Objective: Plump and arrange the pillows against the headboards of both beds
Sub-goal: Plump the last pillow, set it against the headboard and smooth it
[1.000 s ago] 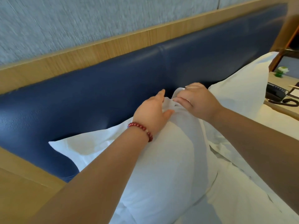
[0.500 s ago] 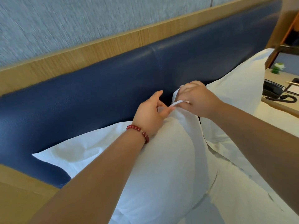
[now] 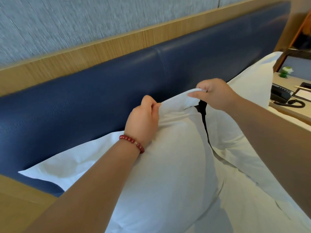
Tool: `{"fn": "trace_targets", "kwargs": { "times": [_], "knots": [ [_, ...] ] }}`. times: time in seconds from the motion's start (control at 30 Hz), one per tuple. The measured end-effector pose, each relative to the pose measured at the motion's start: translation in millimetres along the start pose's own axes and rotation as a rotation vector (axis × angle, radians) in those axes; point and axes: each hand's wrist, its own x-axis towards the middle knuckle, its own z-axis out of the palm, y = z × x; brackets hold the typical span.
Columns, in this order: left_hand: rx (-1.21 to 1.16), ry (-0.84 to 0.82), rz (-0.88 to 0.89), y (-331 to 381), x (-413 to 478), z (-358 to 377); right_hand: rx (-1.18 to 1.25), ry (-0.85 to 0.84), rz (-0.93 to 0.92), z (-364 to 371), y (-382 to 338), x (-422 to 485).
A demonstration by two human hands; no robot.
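**White pillow pinched along its top edge, blue headboard just beyond**

Both my hands were closed on the same pillow (image 3: 168, 165). My left hand (image 3: 143, 118), the one with the red bead bracelet (image 3: 133, 142), pinched the casing between thumb and curled fingers. My right hand (image 3: 213, 93) gripped a raised fold of cloth at the top right corner, a little farther and higher than the left.

The pillow stood on its long edge on the bed (image 3: 252, 207), directly below my hands and on their near side. Its long axis ran left to right along the padded headboard (image 3: 101, 101). Its top appeared to lean toward the padding, though I could not tell whether it touched there. A white corner showed low on the left; I could not tell whether it was the same pillow or another behind it.

A second pillow (image 3: 249, 84) leaned on the headboard to the right, with a dark gap between the two just below my right hand. Farther right stood the bedside counter (image 3: 286, 113) with a telephone (image 3: 281, 95).

I judged this to be the plumping step. The next move would turn on the headboard lying straight ahead of both hands. The pull had to be upward along the short axis, followed by an even push away from me. My right hand was nearer the gap, so it would decide whether the two pillows met squarely.
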Motion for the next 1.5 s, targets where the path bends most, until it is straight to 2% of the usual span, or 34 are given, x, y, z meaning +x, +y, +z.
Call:
{"fn": "trace_targets", "kwargs": {
  "times": [0.1, 0.23, 0.27, 0.37, 0.47, 0.5, 0.6, 0.7, 0.77, 0.83, 0.9, 0.97, 1.07, 1.23, 1.33, 1.43, 1.5],
  "knots": [
    [0.068, 0.034, 0.045, -1.2, 1.2, -1.5, 0.105, 0.197, 0.059, 17.9, -4.9, -7.4],
    [0.150, 0.036, 0.052, -3.8, 1.8, 0.5, 0.302, 0.117, 0.231, 24.6, 8.5, -7.4],
    [0.159, 0.043, 0.042, -3.1, 2.3, 2.0, 0.307, 0.147, 0.256, 24.8, 10.3, -5.9],
    [0.182, 0.065, -0.022, 0.7, 5.9, 6.0, 0.251, 0.405, 0.252, 25.5, 1.5, -2.6],
    [0.206, 0.088, -0.050, 1.4, 5.6, 5.1, 0.545, 0.577, 0.356, 33.6, 12.3, -12.8],
    [0.215, 0.086, -0.030, 2.4, 3.2, 3.5, 0.633, 0.556, 0.421, 38.8, 23.9, -20.3],
    [0.194, 0.073, 0.110, 9.3, -3.7, 7.5, 0.696, 0.328, 0.558, 65.2, 60.7, -50.4],
    [0.235, 0.026, 0.484, 21.0, 1.6, 29.9, 0.741, 0.114, 0.633, 91.7, 70.0, -77.4],
    [0.269, -0.094, 0.616, 32.5, 13.9, 50.7, 0.791, 0.054, 0.649, 100.0, 72.2, -81.5],
    [0.333, -0.328, 0.534, 45.1, 26.6, 68.0, 0.864, 0.038, 0.674, 101.0, 74.1, -77.5],
    [0.493, -0.482, 0.445, 39.3, 38.8, 84.6, 0.933, -0.004, 0.729, 102.2, 75.4, -71.6],
    [0.635, -0.562, 0.398, 20.9, 42.0, 94.4, 0.968, -0.064, 0.841, 107.0, 79.8, -68.2],
    [0.763, -0.559, 0.421, -3.8, 32.7, 99.6, 0.959, -0.132, 0.896, 116.3, 86.0, -69.1],
    [0.792, -0.462, 0.429, -21.1, 18.3, 105.8, 0.887, -0.162, 0.858, 126.2, 89.3, -66.6],
    [0.778, -0.441, 0.440, -27.3, 15.9, 108.0, 0.919, -0.118, 0.800, 129.9, 92.3, -62.5],
    [0.790, -0.414, 0.463, -31.8, 12.6, 109.6, 1.023, 0.051, 0.738, 133.3, 95.2, -62.7],
    [0.796, -0.400, 0.473, -33.9, 9.5, 110.6, 1.007, 0.205, 0.743, 139.5, 99.7, -65.6]
  ]
}}
